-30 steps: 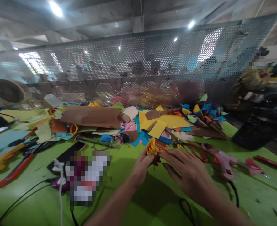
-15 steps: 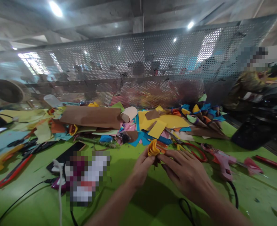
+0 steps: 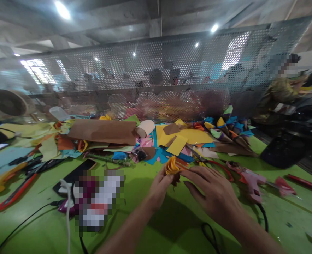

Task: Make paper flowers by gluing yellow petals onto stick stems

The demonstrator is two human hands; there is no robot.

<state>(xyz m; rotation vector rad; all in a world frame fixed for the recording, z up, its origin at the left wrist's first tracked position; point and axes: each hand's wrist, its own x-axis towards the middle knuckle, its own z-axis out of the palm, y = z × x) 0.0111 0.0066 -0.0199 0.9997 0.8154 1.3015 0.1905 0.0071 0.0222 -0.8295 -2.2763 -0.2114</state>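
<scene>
Low over the green table, my left hand (image 3: 159, 188) is closed around the base of a yellow paper flower (image 3: 172, 165), a small roll of curled, layered paper. Some brownish-red paper shows below its petals. My right hand (image 3: 211, 187) comes in from the right with fingers stretched out and the thumb apart from the index finger. Its index fingertip is at the flower's right edge; whether it presses on it I cannot tell. Just beyond the hands lie red-handled scissors (image 3: 221, 165) and a yellow paper square (image 3: 177, 145).
A pink glue gun (image 3: 251, 181) lies at the right, with finished paper cones (image 3: 224, 128) behind it. Brown paper (image 3: 102, 131) and coloured scraps line the back. At the left are a phone (image 3: 75, 176), red-handled cutters (image 3: 18, 194) and cables. A person (image 3: 280, 91) sits far right.
My right hand has drawn slightly back to the right, and its thumb now stands farther from the flower. My left hand keeps the flower almost in place, turned a little.
</scene>
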